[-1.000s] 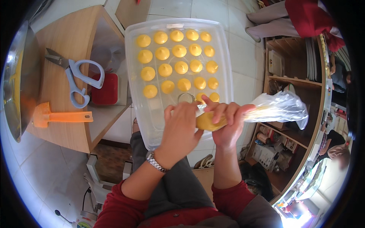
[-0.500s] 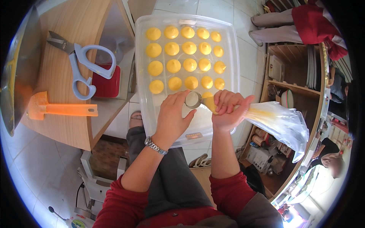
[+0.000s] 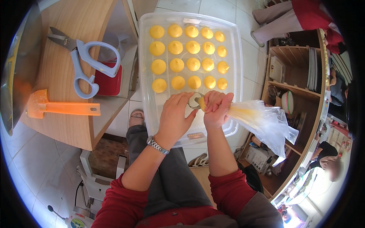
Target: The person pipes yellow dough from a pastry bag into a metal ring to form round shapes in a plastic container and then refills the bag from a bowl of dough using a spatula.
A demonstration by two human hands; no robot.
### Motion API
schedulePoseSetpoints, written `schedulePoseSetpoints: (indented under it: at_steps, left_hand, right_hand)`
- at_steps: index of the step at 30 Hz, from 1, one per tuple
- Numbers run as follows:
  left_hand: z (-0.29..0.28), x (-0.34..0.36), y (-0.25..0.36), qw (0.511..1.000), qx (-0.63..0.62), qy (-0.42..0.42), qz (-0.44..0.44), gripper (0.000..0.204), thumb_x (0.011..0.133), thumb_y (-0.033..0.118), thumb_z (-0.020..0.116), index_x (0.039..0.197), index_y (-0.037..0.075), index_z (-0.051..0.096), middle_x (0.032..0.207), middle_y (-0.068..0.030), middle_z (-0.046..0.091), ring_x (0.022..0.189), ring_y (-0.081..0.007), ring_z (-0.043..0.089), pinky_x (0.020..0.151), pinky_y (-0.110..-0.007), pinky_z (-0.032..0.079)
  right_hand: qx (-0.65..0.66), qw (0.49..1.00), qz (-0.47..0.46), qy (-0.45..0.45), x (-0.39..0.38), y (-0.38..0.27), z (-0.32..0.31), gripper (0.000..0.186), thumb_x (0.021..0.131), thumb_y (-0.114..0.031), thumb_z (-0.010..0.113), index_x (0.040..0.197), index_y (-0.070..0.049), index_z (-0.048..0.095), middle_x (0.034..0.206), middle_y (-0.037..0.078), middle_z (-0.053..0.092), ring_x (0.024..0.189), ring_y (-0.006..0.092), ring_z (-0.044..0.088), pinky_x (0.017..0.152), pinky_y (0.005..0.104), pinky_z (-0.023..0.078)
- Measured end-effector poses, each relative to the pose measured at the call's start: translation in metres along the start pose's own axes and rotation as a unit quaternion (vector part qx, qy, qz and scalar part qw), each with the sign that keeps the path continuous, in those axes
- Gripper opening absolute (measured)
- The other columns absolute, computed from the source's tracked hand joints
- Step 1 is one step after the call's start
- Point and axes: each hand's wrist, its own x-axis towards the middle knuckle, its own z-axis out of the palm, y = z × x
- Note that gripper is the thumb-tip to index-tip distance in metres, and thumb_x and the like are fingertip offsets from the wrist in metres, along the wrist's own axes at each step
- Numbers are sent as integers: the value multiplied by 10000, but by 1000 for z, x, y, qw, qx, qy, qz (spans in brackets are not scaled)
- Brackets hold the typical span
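A translucent plastic tray lies before me, carrying rows of round yellow piped dollops. My left hand is closed around a metal ring on the lower middle of the tray, thumb and fingertips gripping its sides. My right hand is wrapped round a clear piping bag of yellow mixture, whose tip is at the ring. The bag's loose top hangs off to the right.
Blue-handled scissors, an orange spatula and a metal bowl are on a wooden desk at left, beside a red container. A wooden shelf stands at right, with a co-worker's legs at top right and another person farther off.
Since a second ago, the ring has come into clearer view in my left hand. My right hand has shifted leftward, bringing the bag's tip into the ring, and the bag's top has swung down.
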Motion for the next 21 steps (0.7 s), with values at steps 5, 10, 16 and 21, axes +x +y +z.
schedulePoseSetpoints:
  at_steps: [5, 10, 16, 21]
  left_hand:
    - [0, 1, -1, 1000, 1, -3, -5, 465, 641, 98, 697, 1072, 44, 528, 1019, -135, 557, 956, -310, 512, 844, -373, 408]
    - [0, 1, -1, 1000, 0, 0, -2, 465, 639, 98, 697, 1069, 45, 528, 1013, -132, 559, 953, -307, 514, 840, -372, 408]
    - [-1, 1, -1, 1000, 1, 4, -2, 458, 639, 95, 698, 1062, 45, 530, 1007, -131, 559, 948, -308, 515, 835, -371, 410]
    - [-1, 1, -2, 1000, -1, -6, 2, 457, 648, 98, 682, 1066, 8, 521, 1002, -118, 553, 937, -274, 505, 833, -358, 402]
  right_hand:
    - [-4, 1000, 9, -1, -1, 1, 1, 453, 950, -306, 277, 537, -120, 277, 430, -15, 265, 391, 103, 273, 453, 250, 302]
    - [-2, 1000, 7, 5, -1, 2, 1, 446, 949, -298, 289, 540, -118, 281, 444, -18, 254, 391, 103, 262, 448, 253, 293]
    - [-7, 1000, -6, -5, -1, -1, 1, 435, 948, -293, 291, 553, -111, 281, 471, -21, 238, 416, 103, 241, 452, 263, 286]
    - [-4, 1000, 10, -6, 0, -3, 1, 418, 945, -295, 295, 572, -109, 262, 483, -20, 223, 430, 108, 223, 453, 268, 280]
